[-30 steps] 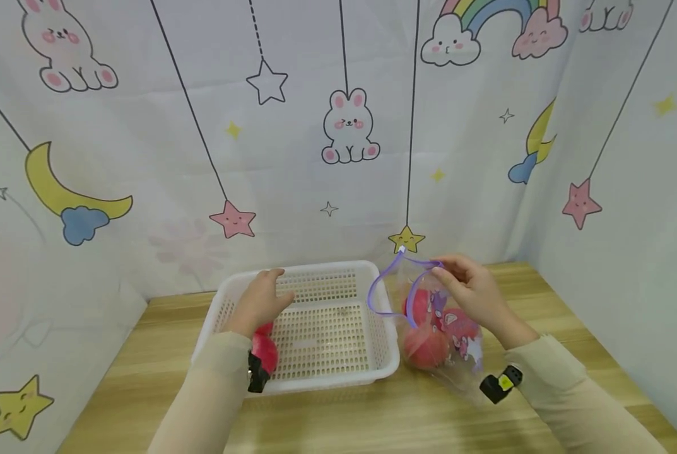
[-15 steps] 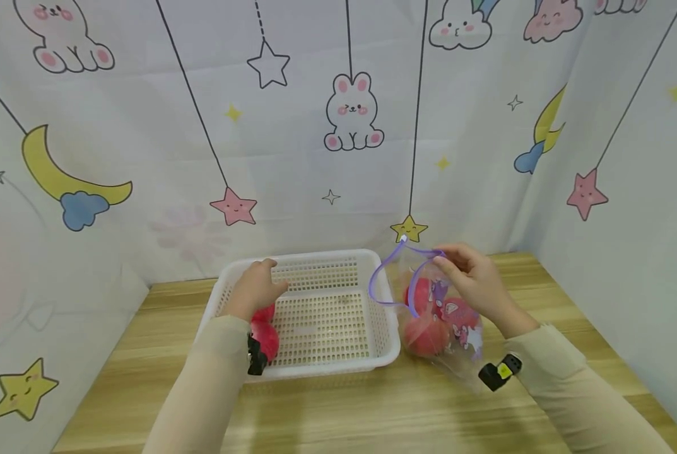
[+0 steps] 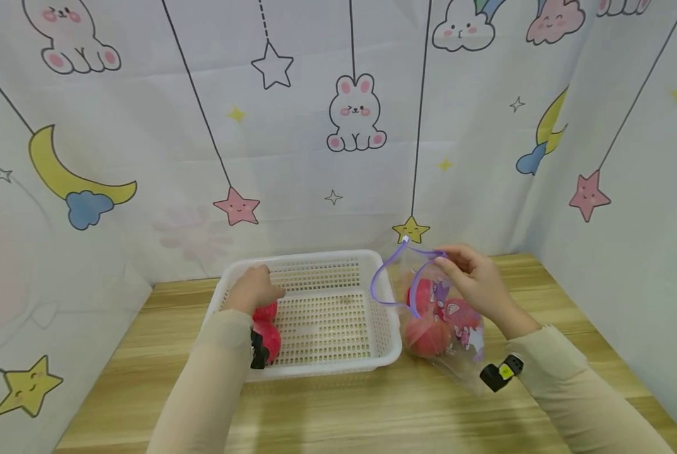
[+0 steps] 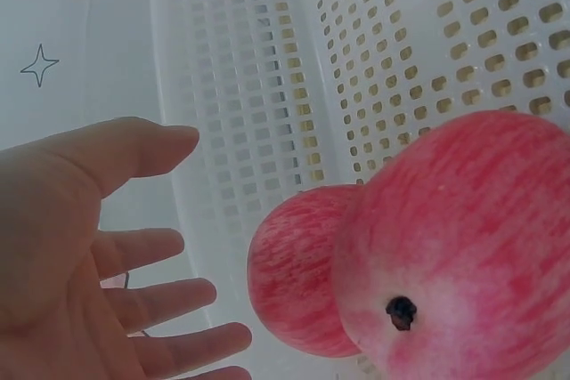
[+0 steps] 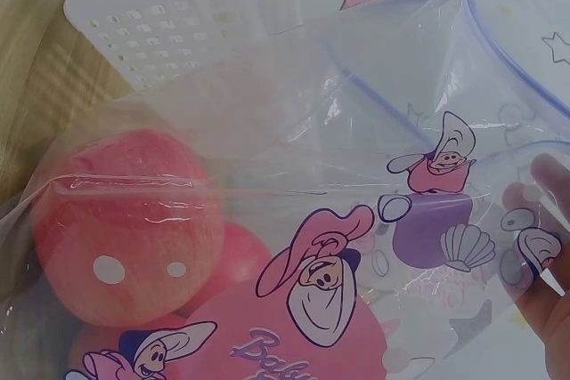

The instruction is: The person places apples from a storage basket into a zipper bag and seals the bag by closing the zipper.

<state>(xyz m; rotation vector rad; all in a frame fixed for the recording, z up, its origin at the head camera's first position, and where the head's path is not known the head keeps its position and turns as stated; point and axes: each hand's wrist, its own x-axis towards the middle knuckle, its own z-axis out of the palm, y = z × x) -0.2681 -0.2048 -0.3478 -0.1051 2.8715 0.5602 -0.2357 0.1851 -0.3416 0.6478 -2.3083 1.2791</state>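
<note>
Two red apples lie at the left side of the white plastic basket. My left hand hovers over that end of the basket. In the left wrist view its fingers are spread and extended, apart from the apples, holding nothing. With thumb and fingers, my right hand pinches the purple-edged rim of a clear zip bag. The bag's mouth gapes towards the basket. Several apples sit inside it, partly hidden by printed cartoon figures.
The basket and bag stand side by side on a wooden table. A white curtain printed with rabbits, stars and moons hangs behind and along both sides. The basket's right wall lies between its floor and the bag.
My left hand has lowered a little into the left end of the basket. My right hand keeps holding the bag's rim. The head view has tilted slightly downward.
</note>
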